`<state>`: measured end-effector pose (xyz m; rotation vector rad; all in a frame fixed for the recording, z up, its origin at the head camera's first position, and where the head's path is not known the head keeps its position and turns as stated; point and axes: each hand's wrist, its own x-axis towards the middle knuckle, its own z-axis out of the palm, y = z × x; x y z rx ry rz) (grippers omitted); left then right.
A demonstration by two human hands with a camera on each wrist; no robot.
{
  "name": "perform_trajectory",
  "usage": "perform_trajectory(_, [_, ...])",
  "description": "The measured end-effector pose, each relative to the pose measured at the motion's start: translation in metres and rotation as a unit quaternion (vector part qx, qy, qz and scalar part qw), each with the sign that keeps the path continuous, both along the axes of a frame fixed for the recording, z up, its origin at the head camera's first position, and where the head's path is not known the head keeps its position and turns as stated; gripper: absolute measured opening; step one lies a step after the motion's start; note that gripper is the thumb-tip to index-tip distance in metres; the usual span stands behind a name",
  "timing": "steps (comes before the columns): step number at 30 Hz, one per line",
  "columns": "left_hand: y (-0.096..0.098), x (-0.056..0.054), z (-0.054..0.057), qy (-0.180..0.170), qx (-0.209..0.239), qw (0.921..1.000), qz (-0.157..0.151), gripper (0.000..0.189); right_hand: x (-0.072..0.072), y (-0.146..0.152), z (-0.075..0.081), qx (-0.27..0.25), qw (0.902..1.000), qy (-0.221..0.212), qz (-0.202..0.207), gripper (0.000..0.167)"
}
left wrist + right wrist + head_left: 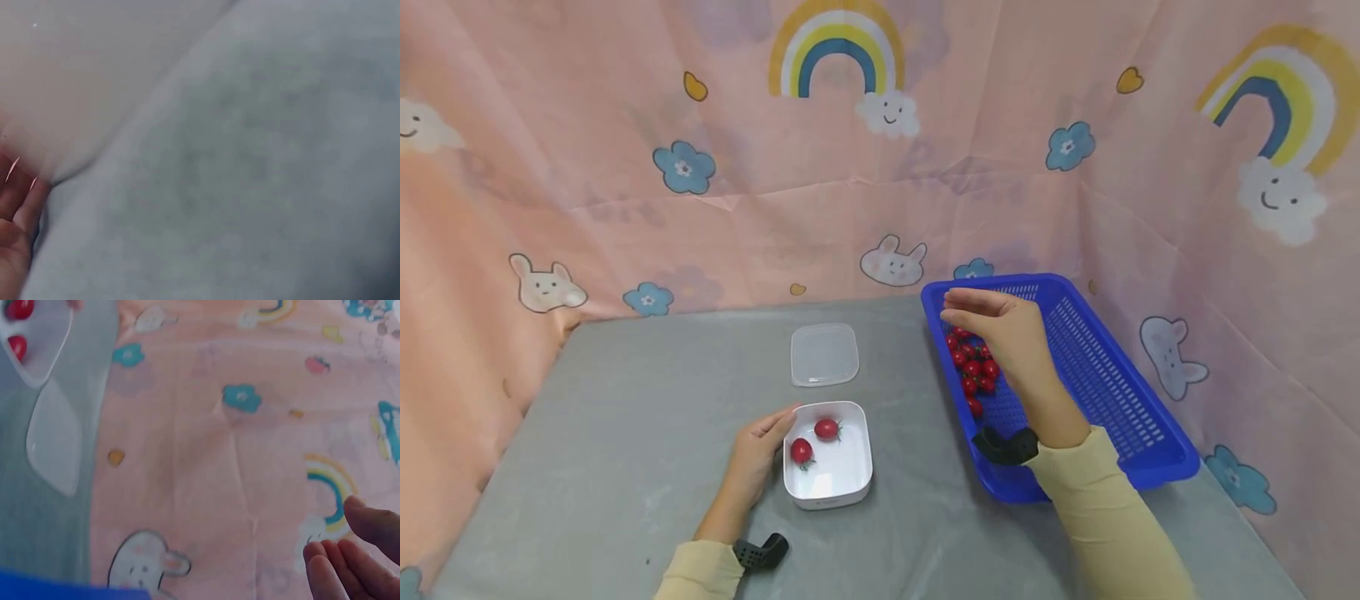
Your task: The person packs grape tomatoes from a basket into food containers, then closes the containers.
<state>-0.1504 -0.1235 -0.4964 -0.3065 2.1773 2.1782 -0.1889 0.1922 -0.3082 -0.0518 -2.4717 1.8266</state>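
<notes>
A white square container (pixel 838 492) stands on the table with two small red cherry tomatoes (pixel 827 429) inside, green stems showing. My left hand (pixel 758 450) holds this container at its far left corner, fingertips at the rim. In the left wrist view, fingers (pixel 25 200) lie against a blurred pale wall. My right hand (pixel 1011 329) is raised over the left side of a blue basket (pixel 1093 367). Thumb and fingers are apart in the right wrist view, and nothing shows between them. Several cherry tomatoes (pixel 972 368) lie along the basket's left side, partly hidden by that hand.
A translucent square lid (pixel 824 355) lies flat on the grey table (pixel 647 417), just beyond the container. Pink printed cloth (pixel 820 200) hangs behind the table and along its sides. The basket's raised rim is close to the right-hand cloth.
</notes>
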Motion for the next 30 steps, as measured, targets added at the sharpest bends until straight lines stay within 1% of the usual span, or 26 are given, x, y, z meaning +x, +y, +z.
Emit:
perform_trajectory(4, [-0.001, 0.002, -0.003, -0.001, 0.001, 1.0000, -0.002, 0.036, -0.012, 0.018, -0.004, 0.026, 0.9995, -0.003, -0.015, 0.051])
perform_trajectory(10, [-0.002, 0.000, -0.005, 0.001, 0.010, 0.9999, -0.004, 0.038, -0.027, 0.037, -0.014, 0.059, 0.9981, -0.001, -0.019, 0.054])
perform_trajectory(14, [-0.002, -0.002, -0.003, 0.008, 0.015, 0.9999, -0.002, 0.039, -0.037, 0.048, -0.021, 0.058, 0.9981, 0.005, -0.018, 0.056])
perform_trajectory(19, [-0.003, -0.001, -0.003, 0.004, 0.012, 0.9999, -0.002, 0.039, -0.048, 0.062, -0.034, 0.055, 0.9985, -0.004, 0.000, 0.056])
perform_trajectory(24, [-0.004, 0.000, -0.004, 0.002, 0.011, 0.9999, -0.002, 0.039, -0.062, 0.076, -0.051, 0.072, 0.9966, -0.033, 0.022, 0.057])
perform_trajectory(26, [-0.003, -0.001, -0.004, 0.003, 0.013, 0.9999, 0.001, 0.038, -0.069, 0.081, -0.058, 0.073, 0.9954, -0.051, 0.035, 0.059])
perform_trajectory(30, [-0.003, -0.001, -0.004, 0.004, 0.012, 0.9999, 0.001, 0.038, -0.080, 0.092, -0.069, 0.040, 0.9928, -0.093, 0.064, 0.061])
